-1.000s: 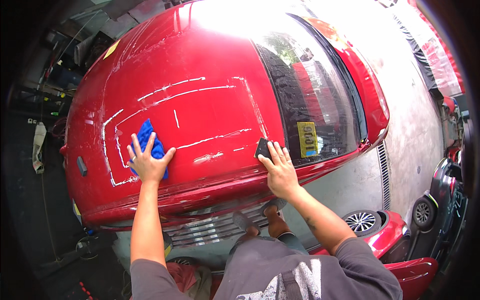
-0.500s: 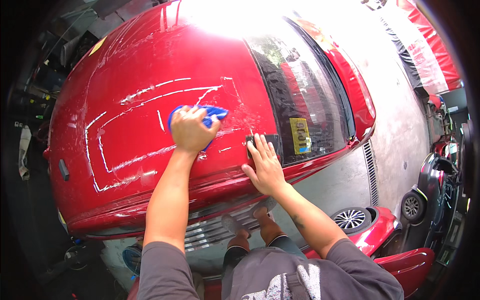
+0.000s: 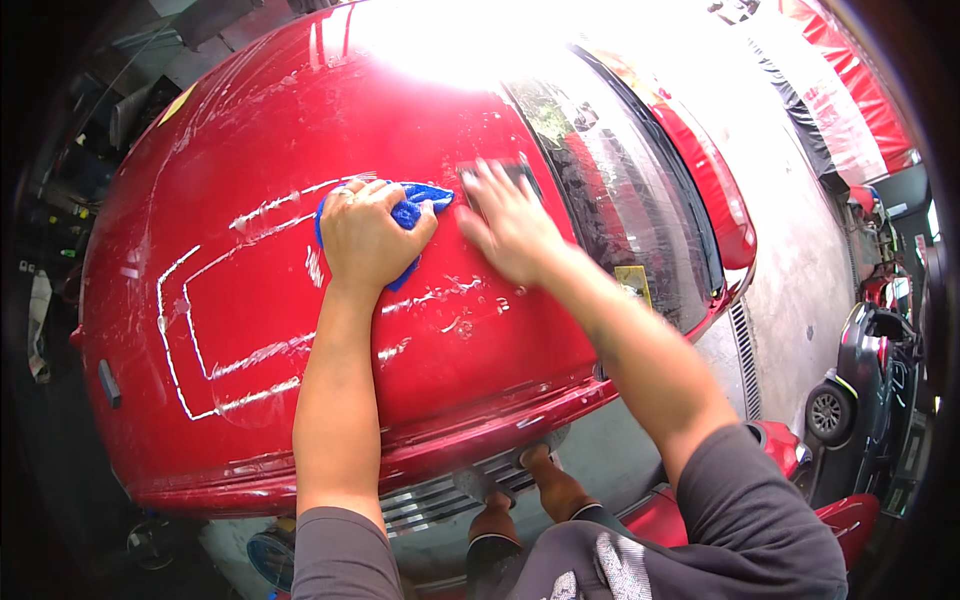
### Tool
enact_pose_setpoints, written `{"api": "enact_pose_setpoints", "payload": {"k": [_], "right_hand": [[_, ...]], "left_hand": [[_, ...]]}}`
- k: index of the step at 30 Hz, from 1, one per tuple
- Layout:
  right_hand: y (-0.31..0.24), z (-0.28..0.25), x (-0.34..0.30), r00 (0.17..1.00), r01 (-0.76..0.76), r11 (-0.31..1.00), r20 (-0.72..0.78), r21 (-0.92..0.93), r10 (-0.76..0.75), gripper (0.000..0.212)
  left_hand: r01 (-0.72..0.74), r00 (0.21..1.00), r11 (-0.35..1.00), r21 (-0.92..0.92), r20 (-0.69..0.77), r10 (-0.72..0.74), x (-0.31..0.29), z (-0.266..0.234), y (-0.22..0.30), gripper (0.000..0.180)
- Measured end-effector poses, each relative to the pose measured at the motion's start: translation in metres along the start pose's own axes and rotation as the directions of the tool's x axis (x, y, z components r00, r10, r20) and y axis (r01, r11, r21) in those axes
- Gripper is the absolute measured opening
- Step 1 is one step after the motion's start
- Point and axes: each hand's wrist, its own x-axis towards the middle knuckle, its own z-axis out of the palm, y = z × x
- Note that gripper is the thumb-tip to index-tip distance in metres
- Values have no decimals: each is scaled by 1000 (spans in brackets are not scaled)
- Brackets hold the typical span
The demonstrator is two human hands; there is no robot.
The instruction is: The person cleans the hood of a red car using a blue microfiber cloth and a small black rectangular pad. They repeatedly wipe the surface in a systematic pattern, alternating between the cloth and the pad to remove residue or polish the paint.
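Observation:
I look down on the wet red roof (image 3: 240, 320) of a car, marked with white streaks of water in a rough rectangle. My left hand (image 3: 365, 232) presses a blue cloth (image 3: 418, 205) flat on the roof near its middle. Just to the right, my right hand (image 3: 505, 225) is blurred and pushes a small dark squeegee (image 3: 490, 172) against the roof near the edge of the dark window glass (image 3: 620, 190). A yellow sticker (image 3: 632, 280) on the glass shows beside my right forearm.
Concrete floor (image 3: 790, 200) lies to the right of the car. Red car body parts and a wheel (image 3: 828, 412) sit at the lower right. My sandalled feet (image 3: 520, 500) stand on a metal step below the roof edge. Dark clutter fills the left side.
My left hand carried the blue cloth from the left of the roof to its middle. My right hand slid the squeegee from near the yellow sticker up along the window's edge.

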Motion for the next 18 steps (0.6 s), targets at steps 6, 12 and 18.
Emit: {"api": "enact_pose_setpoints", "payload": {"k": [6, 12, 18], "right_hand": [[-40, -33, -243, 963, 53, 994, 258, 94, -76, 87], [7, -19, -22, 968, 224, 974, 123, -23, -220, 68], [64, -3, 182, 994, 112, 991, 5, 68, -112, 66]], "left_hand": [[-32, 999, 997, -75, 20, 34, -9, -7, 9, 32], [45, 998, 998, -51, 38, -43, -10, -10, 7, 32], [214, 976, 976, 43, -38, -213, 18, 1, -8, 35]]}}
